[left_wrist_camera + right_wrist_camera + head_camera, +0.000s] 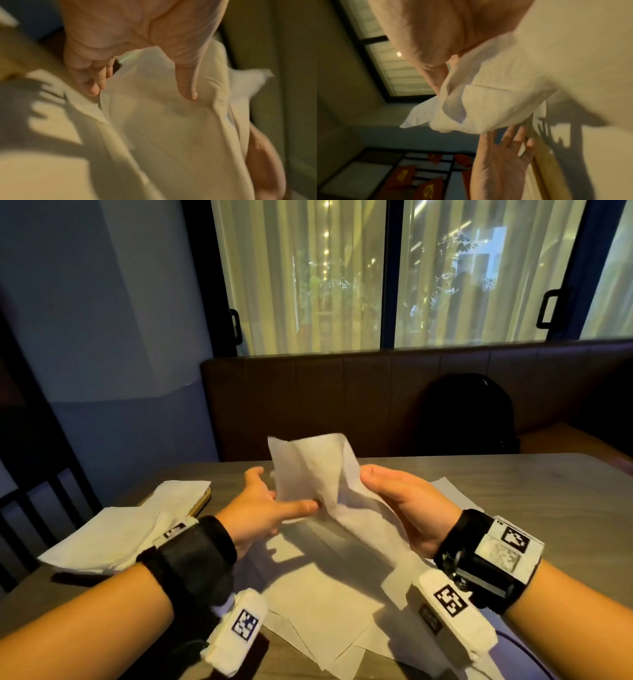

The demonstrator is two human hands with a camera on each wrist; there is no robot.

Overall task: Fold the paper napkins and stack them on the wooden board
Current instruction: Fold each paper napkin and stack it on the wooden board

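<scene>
Folded napkins [113,534] on wooden board [200,503], left of left hand [263,508]. Left hand open, fingers spread, thumb touching raised napkin [308,470] between hands. Right hand [400,501] pinches napkin's right edge; sheet stands upright, nearer right hand. Loose napkins [325,604] below hands.

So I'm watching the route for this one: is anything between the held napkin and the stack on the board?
Nothing visible blocks it. The napkin is held above the table; the left hand is beside it, towards the stack on the board.
</scene>
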